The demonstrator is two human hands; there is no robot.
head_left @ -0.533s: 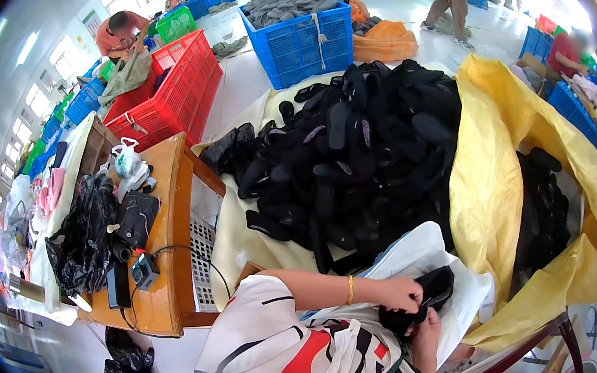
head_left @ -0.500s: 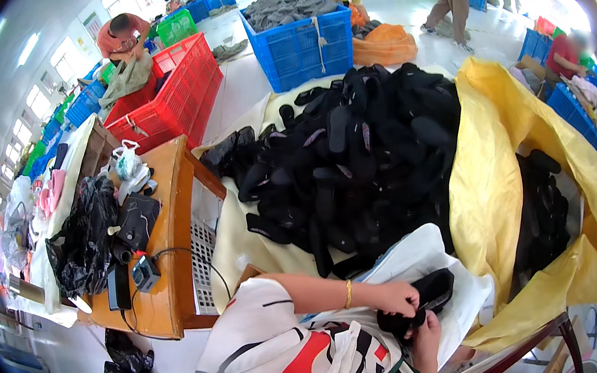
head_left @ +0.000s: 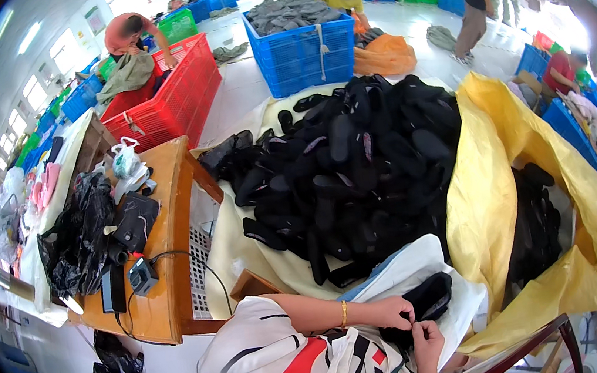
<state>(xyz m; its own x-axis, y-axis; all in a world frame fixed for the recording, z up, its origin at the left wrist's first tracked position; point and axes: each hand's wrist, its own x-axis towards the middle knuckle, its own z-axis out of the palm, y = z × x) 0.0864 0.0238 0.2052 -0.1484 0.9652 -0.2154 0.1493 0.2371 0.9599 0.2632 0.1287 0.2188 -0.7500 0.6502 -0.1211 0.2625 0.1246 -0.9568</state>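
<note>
Over my lap, my left hand [head_left: 391, 313], with a gold bracelet at its wrist, is closed in a pinch. My right hand [head_left: 427, 343] is also pinched, its fingertips almost meeting the left ones. What they grip is too small to make out. Just beneath and beyond the fingers lies a black cloth shoe [head_left: 433, 295], its opening facing up, partly hidden by my hands. The shoe rests on a white sheet [head_left: 466, 287] spread over my lap. A large heap of black shoes [head_left: 356, 172] lies in front of me.
At right stands an open yellow sack [head_left: 479, 187] with more black shoes inside. A wooden table [head_left: 169, 225] at left carries black plastic bags and a small device on a cable. Red crate [head_left: 189, 88] and blue crate [head_left: 305, 55] stand beyond the heap. Several people are around the room.
My hands have shifted from gripping the shoe's near part to a fingertip-to-fingertip pinch above it. In the background, the walking person has moved right, and the person at the red crate now reaches in.
</note>
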